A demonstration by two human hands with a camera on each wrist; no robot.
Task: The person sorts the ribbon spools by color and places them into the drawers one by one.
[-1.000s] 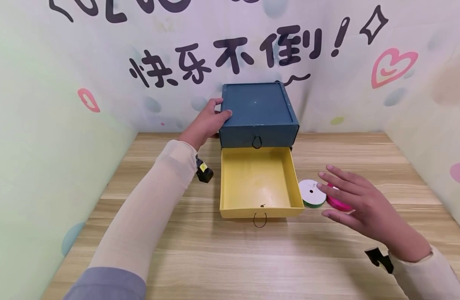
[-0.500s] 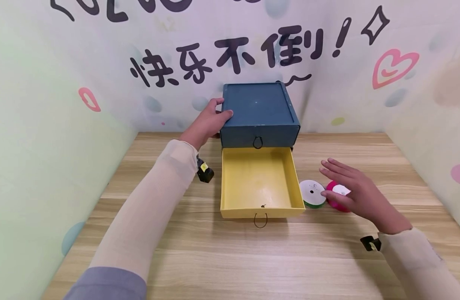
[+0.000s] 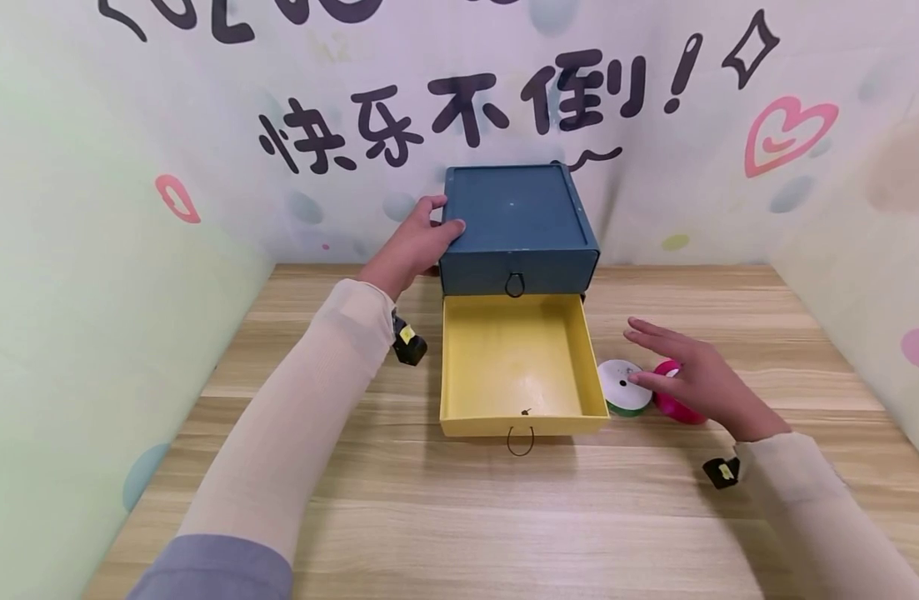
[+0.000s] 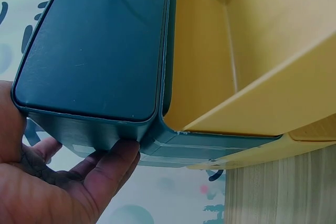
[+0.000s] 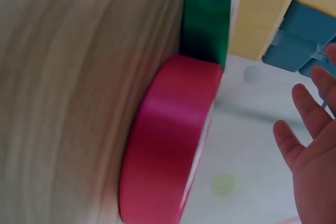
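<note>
My left hand (image 3: 412,248) holds the left side of a dark blue drawer box (image 3: 515,208), thumb over its top edge. In the left wrist view its fingers (image 4: 113,169) lie against the side wall. Below the blue front, a yellow drawer (image 3: 511,358) is pulled out, with a small dark speck near its front. My right hand (image 3: 702,379) hovers over two ribbon rolls, its fingers extended and holding nothing. One is a green ribbon roll (image 3: 622,390) with a white face; the other is a pink ribbon roll (image 3: 680,408), partly hidden by the hand.
The wooden table (image 3: 504,517) carries everything. Its back edge meets a printed wall cloth (image 3: 369,217), with more cloth on both sides. Thin loop handles hang from the blue front (image 3: 470,275) and the yellow drawer.
My right hand has moved left and slightly up, and its thumb and fingers now reach over the green ribbon roll. The left hand, box, drawer and rolls have stayed put.
</note>
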